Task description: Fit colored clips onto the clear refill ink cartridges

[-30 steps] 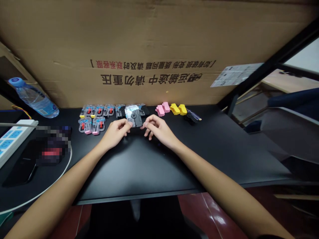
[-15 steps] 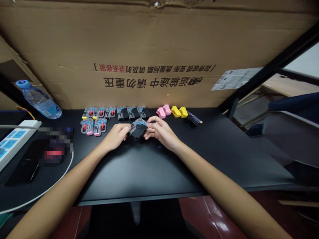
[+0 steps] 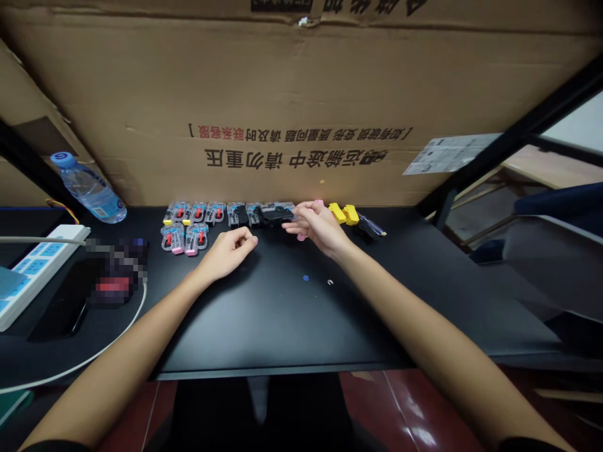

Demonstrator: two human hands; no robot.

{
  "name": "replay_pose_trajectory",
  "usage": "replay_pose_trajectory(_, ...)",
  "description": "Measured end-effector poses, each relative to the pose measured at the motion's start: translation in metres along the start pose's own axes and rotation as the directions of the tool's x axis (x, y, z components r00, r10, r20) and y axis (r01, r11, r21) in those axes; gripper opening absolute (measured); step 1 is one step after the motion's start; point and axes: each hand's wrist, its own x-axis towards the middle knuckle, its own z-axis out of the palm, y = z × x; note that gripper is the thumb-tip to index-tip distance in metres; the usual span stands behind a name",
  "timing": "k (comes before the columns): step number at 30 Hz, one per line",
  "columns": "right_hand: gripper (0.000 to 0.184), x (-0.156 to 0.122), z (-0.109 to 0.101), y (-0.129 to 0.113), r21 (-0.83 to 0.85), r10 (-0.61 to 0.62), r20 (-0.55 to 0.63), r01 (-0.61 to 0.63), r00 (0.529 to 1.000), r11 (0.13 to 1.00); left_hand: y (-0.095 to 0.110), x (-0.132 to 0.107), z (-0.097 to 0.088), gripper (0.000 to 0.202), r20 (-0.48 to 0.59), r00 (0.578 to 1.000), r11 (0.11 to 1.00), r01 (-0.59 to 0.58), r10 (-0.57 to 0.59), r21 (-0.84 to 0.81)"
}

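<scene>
My right hand [image 3: 320, 227] holds a clear-and-black plastic device [image 3: 277, 213] by its right end, fingertips closed around it, at the back row near the cardboard. Beside its left end stand similar clear-and-black devices [image 3: 237, 215]. My left hand [image 3: 230, 252] hovers over the desk in front of that row, fingers curled in and nothing visible in them. Farther left are clear devices with red parts [image 3: 196, 238], some with pink or yellow ends. A pink piece [image 3: 301, 237] shows partly behind my right hand; the other pink one is mostly hidden.
Yellow pieces [image 3: 350, 215] and a screwdriver-like tool [image 3: 372, 225] lie right of my hand. A small blue disc [image 3: 306, 278] and a pale ring-shaped bit [image 3: 330, 282] lie on the black desk [image 3: 282, 333]. Leftward are a bottle [image 3: 97, 194], power strip [image 3: 42, 270], phone [image 3: 66, 301] and cable.
My left hand has let go of the device. My right hand has carried it back into the row by the cardboard. The view has shifted slightly.
</scene>
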Motion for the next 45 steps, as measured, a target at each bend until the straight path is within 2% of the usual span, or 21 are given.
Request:
replay_pose_trajectory(3,0.026,0.025,0.001,-0.007,-0.022,0.034,-0.045,-0.035,0.998,0.999,0.001,-0.001,0.001,0.036,0.030,1.000,0.999,-0.002,0.001,0.033)
replay_pose_trajectory(6,0.019,0.041,0.006,-0.010,-0.034,0.085,-0.029,-0.086,0.996,0.996,0.002,-0.003,0.000,0.035,0.044,0.999,0.997,-0.013,0.010,0.072)
replay_pose_trajectory(10,0.020,0.049,0.011,-0.007,-0.042,0.071,-0.008,-0.072,0.997,0.997,0.000,-0.003,-0.003,0.034,0.031,0.999,0.988,-0.036,0.031,0.151)
replay_pose_trajectory(16,0.034,0.051,0.012,-0.004,-0.117,0.078,-0.047,-0.083,0.996,0.990,-0.005,0.001,-0.015,0.029,-0.041,0.996,0.933,-0.060,0.080,0.355)
replay_pose_trajectory(21,0.040,0.036,0.009,-0.008,-0.139,0.007,-0.046,-0.013,0.999,0.990,-0.005,0.004,-0.032,0.030,-0.146,0.984,0.873,-0.022,0.106,0.487)
replay_pose_trajectory(25,0.040,0.009,0.001,0.001,-0.195,-0.106,0.005,0.105,0.994,0.975,-0.008,0.004,-0.043,0.028,-0.221,0.959,0.730,0.023,0.177,0.684)
replay_pose_trajectory(28,0.048,-0.006,-0.006,0.015,-0.222,-0.188,-0.011,0.181,0.982,0.958,-0.015,0.002,-0.045,0.035,-0.249,0.960,0.628,0.115,0.130,0.770)
replay_pose_trajectory(31,0.051,-0.014,-0.007,0.025,-0.270,-0.244,0.034,0.244,0.969,0.932,-0.024,0.001,-0.042,0.042,-0.245,0.967,0.562,0.167,0.066,0.810)
replay_pose_trajectory(37,0.047,-0.025,0.000,0.031,-0.395,-0.315,0.161,0.353,0.935,0.848,-0.031,0.002,-0.038,0.043,-0.140,0.990,0.561,0.097,0.034,0.822)
replay_pose_trajectory(41,0.042,-0.033,0.005,0.033,-0.436,-0.333,0.258,0.417,0.907,0.797,-0.027,0.003,-0.039,0.040,-0.115,0.991,0.539,0.063,0.063,0.840)
replay_pose_trajectory(45,0.039,-0.037,0.007,0.033,-0.473,-0.346,0.286,0.446,0.894,0.760,-0.024,0.002,-0.037,0.035,-0.092,0.990,0.542,0.020,0.107,0.840)
